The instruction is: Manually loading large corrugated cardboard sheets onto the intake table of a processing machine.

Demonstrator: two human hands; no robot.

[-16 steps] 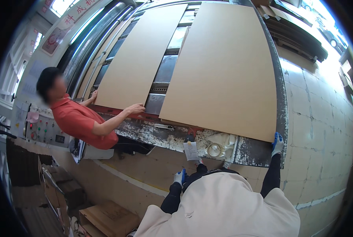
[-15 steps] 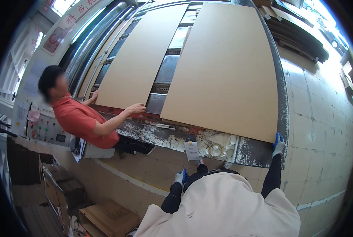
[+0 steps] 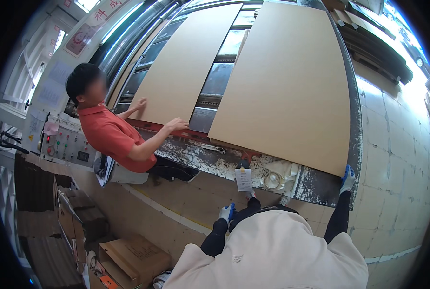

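Note:
A large brown cardboard sheet lies flat on the machine table, over another layer that peeks out at its lower left edge. My right hand, in a white and blue glove, grips that sheet's near right corner. Gloved the same way, my left hand hangs low beside my leg, apart from the table, its fingers loosely apart and nothing visible in them. Farther left lies a second cardboard sheet. A co-worker in a red shirt stands at its near end, both hands near its edge.
On the worn table edge are a utility knife, a tape roll and a hanging paper slip. A control panel stands behind the co-worker. An open carton sits on the floor at lower left.
The co-worker's hands have lifted slightly off the left sheet's near edge. The whole view has shifted a little, moving the scene rightward. My right hand stays at the sheet's corner.

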